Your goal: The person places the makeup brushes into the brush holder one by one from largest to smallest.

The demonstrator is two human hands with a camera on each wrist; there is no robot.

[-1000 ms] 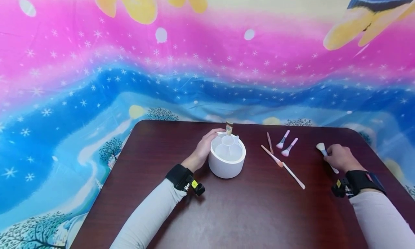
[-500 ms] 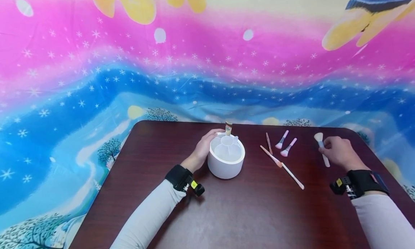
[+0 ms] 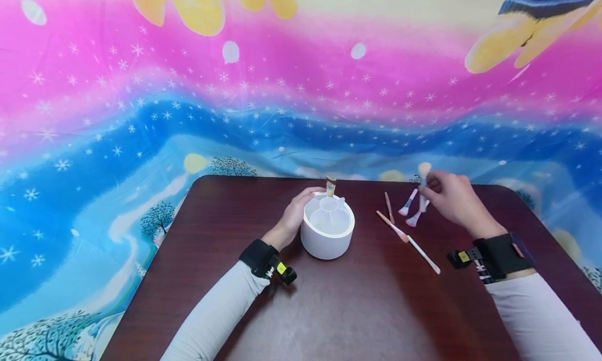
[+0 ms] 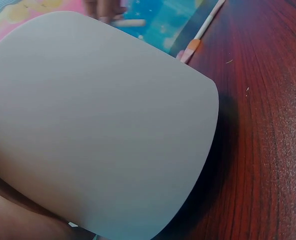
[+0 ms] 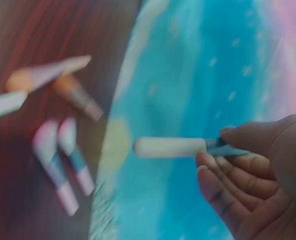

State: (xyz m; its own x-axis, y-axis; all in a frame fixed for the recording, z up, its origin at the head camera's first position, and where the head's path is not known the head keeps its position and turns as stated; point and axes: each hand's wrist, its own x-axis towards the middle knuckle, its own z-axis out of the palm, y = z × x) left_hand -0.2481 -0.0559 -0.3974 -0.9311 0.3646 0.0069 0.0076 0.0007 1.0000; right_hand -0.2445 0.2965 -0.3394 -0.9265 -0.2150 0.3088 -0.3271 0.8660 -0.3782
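A white round divided organizer (image 3: 326, 244) stands upright on the table, with a small gold-and-white tube (image 3: 331, 187) sticking up from its back compartment. My left hand (image 3: 292, 214) holds the organizer's left side, its fingers curving toward the back rim. In the left wrist view the organizer's wall (image 4: 102, 115) hides most of that hand. Raised above the table's back right, my right hand (image 3: 455, 198) pinches a makeup brush (image 3: 425, 172) near its ferrule. The brush's pale bristles point up and its white handle (image 5: 170, 147) points down, as the right wrist view shows.
Two small pink-handled brushes (image 3: 407, 204) lie under and beside the raised brush. Nearer the organizer are several slim brushes, among them a long white-handled one (image 3: 425, 255). The dark red table (image 3: 348, 309) ends at a patterned cloth backdrop (image 3: 282, 126).
My right hand has lifted the makeup brush from the table's right side and carried it left, over the pink-handled brushes. The left hand and organizer have stayed put.
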